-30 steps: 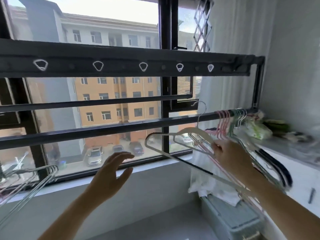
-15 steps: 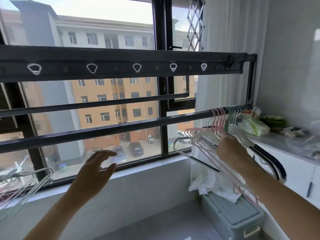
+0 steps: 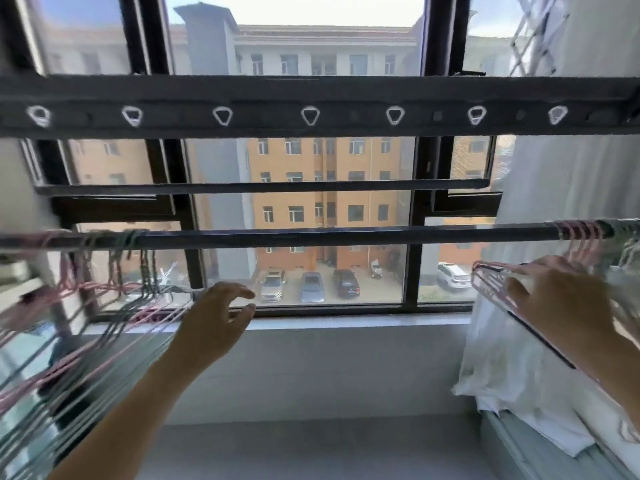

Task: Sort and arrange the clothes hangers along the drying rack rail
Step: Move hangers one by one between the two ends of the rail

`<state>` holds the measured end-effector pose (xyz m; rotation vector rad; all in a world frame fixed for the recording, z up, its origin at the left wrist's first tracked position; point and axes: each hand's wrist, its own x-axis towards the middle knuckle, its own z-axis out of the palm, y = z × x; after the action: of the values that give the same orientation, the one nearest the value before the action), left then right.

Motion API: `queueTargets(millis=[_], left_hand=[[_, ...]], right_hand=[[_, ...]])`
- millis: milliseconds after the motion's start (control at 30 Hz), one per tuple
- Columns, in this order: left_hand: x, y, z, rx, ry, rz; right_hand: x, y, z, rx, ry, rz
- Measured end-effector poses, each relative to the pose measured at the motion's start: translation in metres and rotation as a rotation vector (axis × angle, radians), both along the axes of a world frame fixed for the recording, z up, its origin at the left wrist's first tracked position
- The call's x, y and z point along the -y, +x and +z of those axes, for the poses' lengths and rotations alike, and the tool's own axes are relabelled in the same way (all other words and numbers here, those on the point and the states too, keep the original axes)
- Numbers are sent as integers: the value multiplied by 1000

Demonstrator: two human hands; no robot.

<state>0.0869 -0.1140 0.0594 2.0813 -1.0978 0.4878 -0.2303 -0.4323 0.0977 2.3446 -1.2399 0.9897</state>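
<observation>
Your left hand open, holding nothing, beside left hangers, your right hand on pink hangers, grip unclear

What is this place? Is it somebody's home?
Probably a laundry balcony in a flat, high up. A drying rail runs across a big window, with hangers hooked on it. Outside, parked cars sit down below.
</observation>
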Motion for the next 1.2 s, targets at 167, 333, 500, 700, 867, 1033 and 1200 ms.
queueTargets(millis=[167,333,500,700,867,1033,1200], left_hand=[[-49,16,2,124,80,304],[-94,18,5,323,440,736],[-104,20,4,387,517,727],[-94,20,15,233,443,690],[-54,31,39,290,320,520],[-5,38,41,191,394,354],[22,24,1,80,428,47]], right_hand=[[-30,57,-10,10,132,357],[-68,107,-14,35,204,523],[-84,131,-14,24,198,593],[-85,132,-16,-4,201,599],[-85,118,-23,-14,249,556],[-85,97,-28,-77,238,526],[-85,73,-44,-192,301,477]])
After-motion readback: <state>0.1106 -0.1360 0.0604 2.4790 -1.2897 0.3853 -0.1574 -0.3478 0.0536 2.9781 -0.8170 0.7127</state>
